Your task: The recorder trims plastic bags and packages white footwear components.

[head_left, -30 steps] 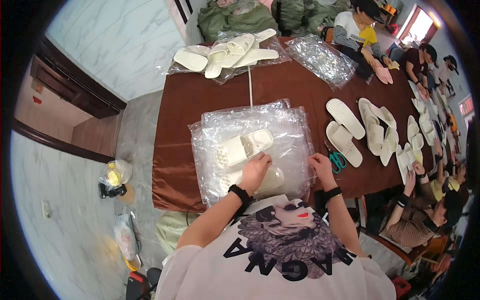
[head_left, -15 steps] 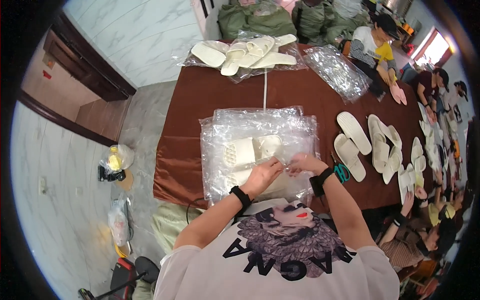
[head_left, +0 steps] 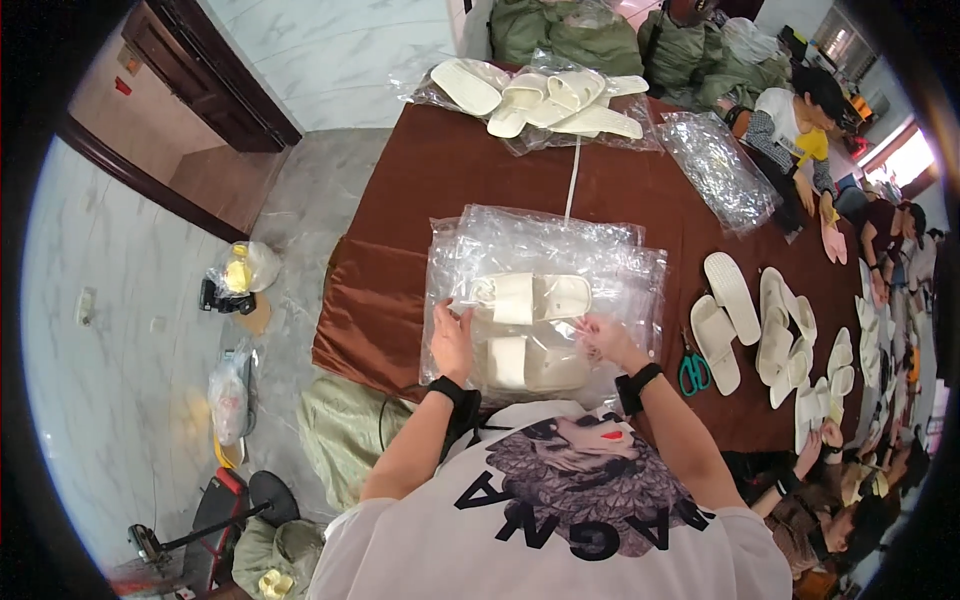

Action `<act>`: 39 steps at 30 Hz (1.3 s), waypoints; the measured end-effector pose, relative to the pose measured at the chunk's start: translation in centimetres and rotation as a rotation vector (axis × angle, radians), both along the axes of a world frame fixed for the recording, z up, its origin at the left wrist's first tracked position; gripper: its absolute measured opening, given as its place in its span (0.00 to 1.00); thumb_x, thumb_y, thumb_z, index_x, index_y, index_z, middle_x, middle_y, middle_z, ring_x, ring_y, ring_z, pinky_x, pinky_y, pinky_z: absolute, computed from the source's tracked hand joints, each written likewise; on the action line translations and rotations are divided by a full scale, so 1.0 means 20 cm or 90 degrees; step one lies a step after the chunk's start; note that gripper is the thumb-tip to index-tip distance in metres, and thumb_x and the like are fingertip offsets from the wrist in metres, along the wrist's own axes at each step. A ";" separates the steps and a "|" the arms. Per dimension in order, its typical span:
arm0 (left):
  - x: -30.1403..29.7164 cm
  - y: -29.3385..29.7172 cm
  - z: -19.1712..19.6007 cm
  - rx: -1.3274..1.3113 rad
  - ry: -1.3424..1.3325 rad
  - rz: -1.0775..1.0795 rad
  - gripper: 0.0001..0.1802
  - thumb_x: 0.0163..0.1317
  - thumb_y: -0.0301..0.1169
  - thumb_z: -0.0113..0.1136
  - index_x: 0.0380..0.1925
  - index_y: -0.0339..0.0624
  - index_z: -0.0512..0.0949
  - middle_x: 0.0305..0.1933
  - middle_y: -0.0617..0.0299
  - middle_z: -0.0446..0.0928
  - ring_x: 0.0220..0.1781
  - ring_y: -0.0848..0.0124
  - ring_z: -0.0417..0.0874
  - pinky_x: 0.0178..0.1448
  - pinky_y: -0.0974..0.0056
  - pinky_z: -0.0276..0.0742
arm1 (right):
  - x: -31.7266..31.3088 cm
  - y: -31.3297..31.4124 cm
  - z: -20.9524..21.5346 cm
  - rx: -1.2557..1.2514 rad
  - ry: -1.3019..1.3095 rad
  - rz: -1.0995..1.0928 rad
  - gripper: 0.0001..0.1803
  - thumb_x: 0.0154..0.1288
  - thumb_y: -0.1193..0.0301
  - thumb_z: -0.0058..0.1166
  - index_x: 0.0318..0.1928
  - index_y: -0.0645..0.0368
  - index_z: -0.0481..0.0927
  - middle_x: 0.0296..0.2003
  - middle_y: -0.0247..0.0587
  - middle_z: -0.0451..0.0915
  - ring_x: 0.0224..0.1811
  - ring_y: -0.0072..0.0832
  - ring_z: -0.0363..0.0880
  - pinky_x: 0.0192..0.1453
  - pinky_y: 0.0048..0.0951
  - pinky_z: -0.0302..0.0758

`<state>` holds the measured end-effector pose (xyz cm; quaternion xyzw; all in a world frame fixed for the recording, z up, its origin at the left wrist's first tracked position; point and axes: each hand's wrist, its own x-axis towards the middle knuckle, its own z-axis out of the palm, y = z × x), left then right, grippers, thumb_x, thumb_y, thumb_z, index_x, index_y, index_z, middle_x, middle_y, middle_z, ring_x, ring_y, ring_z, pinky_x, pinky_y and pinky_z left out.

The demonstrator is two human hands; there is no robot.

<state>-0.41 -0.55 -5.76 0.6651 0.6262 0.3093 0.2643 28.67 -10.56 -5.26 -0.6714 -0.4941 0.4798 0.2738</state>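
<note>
Two cream slippers lie side by side in front of me: the far slipper (head_left: 515,298) and the near slipper (head_left: 508,362). Both rest among a stack of clear plastic bags (head_left: 625,275); film seems to cover the near one, but whether both are inside a bag I cannot tell. My left hand (head_left: 452,342) is at the left side of the slippers, thumb and fingers apart, on the plastic. My right hand (head_left: 606,338) sits by their right ends, its fingers pinched on the plastic bag film. A black band circles each wrist.
Teal-handled scissors (head_left: 692,372) lie right of the bags, beside loose cream slippers (head_left: 732,295). More slippers (head_left: 575,90) rest at the far edge of the brown-covered table (head_left: 370,290), near another bag pile (head_left: 720,170). People work along the right side.
My left hand has moved left, from over the slippers to their left side, uncovering the near slipper. My right hand stays by their right ends. The whole view has shifted slightly.
</note>
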 end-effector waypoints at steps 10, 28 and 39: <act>0.00 -0.02 -0.13 0.083 0.061 -0.036 0.14 0.65 0.32 0.58 0.48 0.44 0.73 0.41 0.52 0.74 0.37 0.54 0.80 0.38 0.53 0.75 | 0.02 0.08 -0.07 0.058 0.128 -0.314 0.19 0.57 0.66 0.62 0.48 0.59 0.76 0.25 0.37 0.78 0.20 0.25 0.78 0.19 0.29 0.72; -0.02 -0.03 -0.14 0.067 0.045 -0.042 0.13 0.66 0.32 0.55 0.50 0.48 0.71 0.41 0.53 0.73 0.39 0.52 0.79 0.38 0.51 0.76 | 0.00 0.02 0.19 -0.329 0.011 0.021 0.31 0.61 0.45 0.59 0.44 0.64 0.82 0.31 0.37 0.82 0.34 0.25 0.80 0.32 0.27 0.75; -0.01 -0.04 -0.13 0.113 0.048 -0.018 0.12 0.66 0.33 0.55 0.49 0.48 0.72 0.42 0.53 0.74 0.39 0.53 0.80 0.37 0.52 0.77 | 0.03 -0.02 0.05 -0.331 -0.113 0.259 0.26 0.59 0.55 0.61 0.54 0.56 0.77 0.40 0.37 0.82 0.34 0.25 0.79 0.34 0.29 0.79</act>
